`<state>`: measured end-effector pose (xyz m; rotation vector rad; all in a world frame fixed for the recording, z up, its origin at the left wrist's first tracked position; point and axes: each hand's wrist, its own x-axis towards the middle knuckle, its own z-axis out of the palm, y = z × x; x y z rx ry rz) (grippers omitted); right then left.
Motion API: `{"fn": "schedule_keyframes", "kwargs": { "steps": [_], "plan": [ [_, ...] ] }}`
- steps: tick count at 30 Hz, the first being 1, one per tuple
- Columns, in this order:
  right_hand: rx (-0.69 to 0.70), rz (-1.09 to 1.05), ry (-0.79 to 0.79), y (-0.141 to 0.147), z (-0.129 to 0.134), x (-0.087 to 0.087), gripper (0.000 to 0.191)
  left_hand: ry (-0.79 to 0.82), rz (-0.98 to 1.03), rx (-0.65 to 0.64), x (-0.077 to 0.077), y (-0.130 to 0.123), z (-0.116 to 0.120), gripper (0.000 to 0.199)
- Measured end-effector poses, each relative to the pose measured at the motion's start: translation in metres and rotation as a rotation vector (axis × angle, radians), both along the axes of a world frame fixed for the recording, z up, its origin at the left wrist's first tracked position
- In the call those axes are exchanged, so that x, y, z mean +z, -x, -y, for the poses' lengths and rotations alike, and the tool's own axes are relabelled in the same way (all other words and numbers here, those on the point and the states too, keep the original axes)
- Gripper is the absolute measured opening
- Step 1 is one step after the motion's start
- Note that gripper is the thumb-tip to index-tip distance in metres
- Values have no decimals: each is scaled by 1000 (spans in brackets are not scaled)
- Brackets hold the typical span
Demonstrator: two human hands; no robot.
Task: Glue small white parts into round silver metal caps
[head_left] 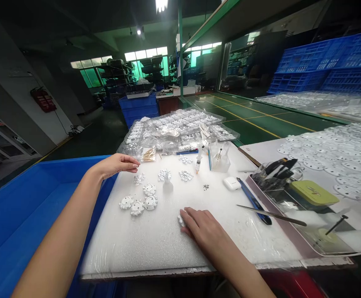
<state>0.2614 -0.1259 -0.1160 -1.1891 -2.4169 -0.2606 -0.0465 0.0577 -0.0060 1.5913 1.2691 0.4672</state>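
My left hand point(120, 164) hovers at the left edge of the foam-topped work surface point(155, 244), fingers pressed together; anything between the fingertips is too small to make out. Just below it lies a small pile of white parts point(139, 179), and to its right a bag of cotton swabs point(148, 154). Low over the foam, my right hand point(199, 223) curls its fingers around a small white round piece point(180, 220), mostly hidden by them. Several white round pieces with scalloped edges point(137, 207) sit together at the left. A small squeeze bottle point(167, 185) stands beside more piles.
Bagged trays of white parts point(183, 124) cover the back. A syringe point(198, 162), earbud case point(232, 183), blue cutter point(255, 203) and tweezers point(272, 214) lie ahead and right. A tool box point(295, 231) borders the right; a blue bin point(59, 178) borders the left.
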Motion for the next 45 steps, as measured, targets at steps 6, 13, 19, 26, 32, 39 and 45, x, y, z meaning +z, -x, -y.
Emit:
{"fn": "schedule_keyframes", "kwargs": {
  "steps": [6, 13, 19, 26, 32, 39, 45],
  "plan": [
    [-45, 93, -221, 5, -11, -4, 31, -57, 105, 13, 0, -22, 51, 31],
    [-34, 15, -138, 10, -12, -8, 30, -86, 429, 5, -27, -44, 126, 13],
    [-50, -72, -18, 3, -8, -13, 38, 84, 653, 189, -68, -61, 154, 15],
    [49, -500, 517, 21, 1, 9, 26, 203, 713, 216, -82, -66, 161, 21],
    [97, -646, 705, 44, 3, 16, 25, 196, 734, 165, -89, -65, 167, 16],
    [101, -589, 700, 42, 7, 9, 24, 105, 706, 146, -92, -65, 171, 11],
    [102, -518, 641, 43, 10, 5, 28, 141, 669, 168, -92, -70, 173, 16]
  ]
}}
